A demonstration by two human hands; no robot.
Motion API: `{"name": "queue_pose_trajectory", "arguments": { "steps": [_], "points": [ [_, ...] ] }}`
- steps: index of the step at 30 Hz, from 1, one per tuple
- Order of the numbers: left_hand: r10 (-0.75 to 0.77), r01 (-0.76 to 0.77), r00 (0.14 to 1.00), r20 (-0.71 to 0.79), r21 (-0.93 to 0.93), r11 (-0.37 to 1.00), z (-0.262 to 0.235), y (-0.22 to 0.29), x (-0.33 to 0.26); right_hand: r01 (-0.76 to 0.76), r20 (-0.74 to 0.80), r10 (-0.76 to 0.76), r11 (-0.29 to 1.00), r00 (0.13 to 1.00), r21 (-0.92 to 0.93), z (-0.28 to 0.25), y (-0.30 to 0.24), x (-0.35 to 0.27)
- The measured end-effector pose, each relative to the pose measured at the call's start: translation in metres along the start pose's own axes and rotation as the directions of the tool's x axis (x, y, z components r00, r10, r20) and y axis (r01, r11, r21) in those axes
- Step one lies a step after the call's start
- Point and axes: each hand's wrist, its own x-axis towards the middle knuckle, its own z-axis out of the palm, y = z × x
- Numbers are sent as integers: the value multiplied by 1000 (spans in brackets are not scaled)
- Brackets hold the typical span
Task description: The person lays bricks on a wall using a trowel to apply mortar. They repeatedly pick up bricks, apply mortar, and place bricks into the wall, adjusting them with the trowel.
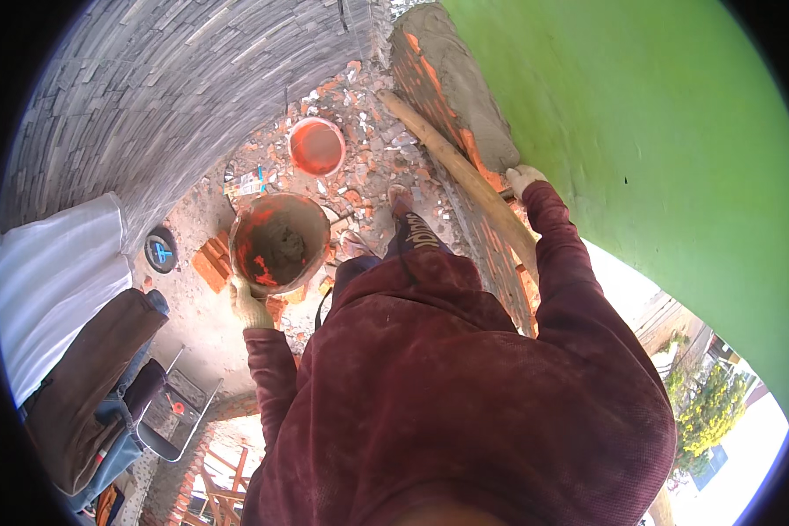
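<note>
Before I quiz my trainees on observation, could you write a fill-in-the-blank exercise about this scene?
The left hand and right hand both wear ____.
The smooth wall beside the right hand is painted ____.
Between the small bucket and large tub, the left hand is nearer the ____.
The white sheet hangs toward the picture's ____ edge.

Missing words: gloves; green; tub; left.

The gloved left hand [252, 309] is at the near-left rim of a large bucket [263, 270] with grey mortar [284, 237] inside. To the right, the gloved right hand [525, 178] is at the near end of a wet mortar strip [469, 92] beside the green wall [657, 114]. A wooden pole [460, 165] slants nearby. Farther off, a smaller reddish bucket [302, 136] stands amid brick rubble [364, 188]; orange bricks [210, 265] lie left of the large bucket.
</note>
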Motion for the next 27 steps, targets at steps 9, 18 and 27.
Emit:
{"name": "queue_pose_trajectory", "arguments": {
  "steps": [9,18,27],
  "points": [
    [-90,93,995,49,-72,993,1,-3,-2,125,-290,-150,987,945,-102,10,29,43],
    [-78,65,993,-93,-131,989,1,-7,-25,108,-45,-163,811,986,-575,-40,-46,-69],
    [-84,67,987,-141,-119,991,16,-42,-37,376,279,-398,189,874,-907,-46,-219,86]
  ]
}}
